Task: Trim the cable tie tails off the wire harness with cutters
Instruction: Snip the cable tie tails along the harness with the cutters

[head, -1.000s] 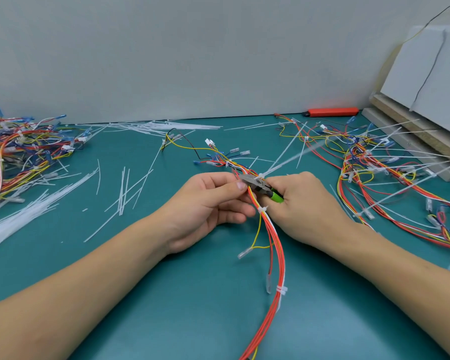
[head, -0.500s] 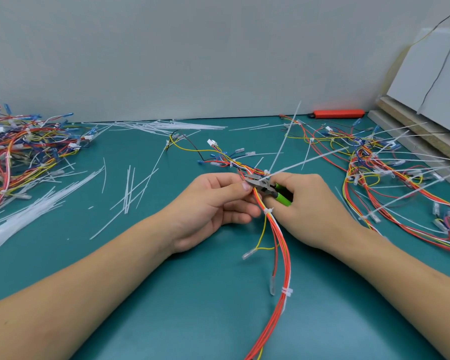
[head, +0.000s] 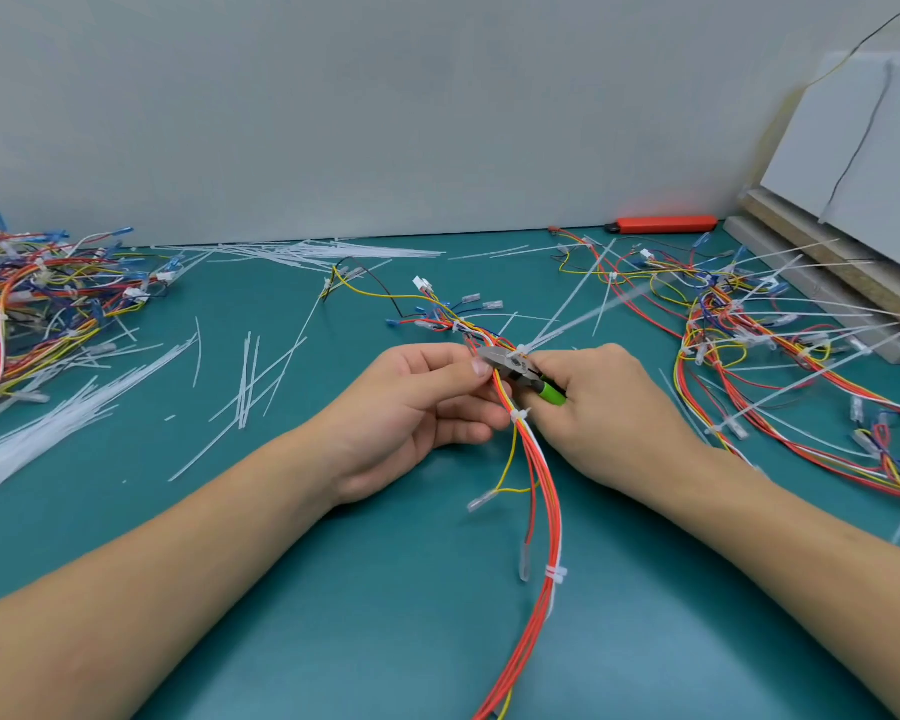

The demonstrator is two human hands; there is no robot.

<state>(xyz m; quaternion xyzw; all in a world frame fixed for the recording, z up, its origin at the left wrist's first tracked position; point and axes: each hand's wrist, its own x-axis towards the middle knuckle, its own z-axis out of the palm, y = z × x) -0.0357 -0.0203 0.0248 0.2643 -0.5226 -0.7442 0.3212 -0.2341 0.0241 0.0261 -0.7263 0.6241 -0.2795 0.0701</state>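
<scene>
Head view: left hand point(head: 417, 407) pinches wire harness point(head: 536, 470) at mat centre; right hand point(head: 609, 407) grips cutters point(head: 510, 363), blades at tie head, tail point(head: 578, 314) running far-right. Risk: blades nick wire insulation if set too close; severed tail may fly off.

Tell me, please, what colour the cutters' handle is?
Bright green on the cutters, seen in the head view.

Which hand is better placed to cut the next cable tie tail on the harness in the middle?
The right hand. It already grips the green-handled cutters, whose head lies at a cable tie on the wire harness. The left hand pinches the harness beside it, steadying the wires.
</scene>
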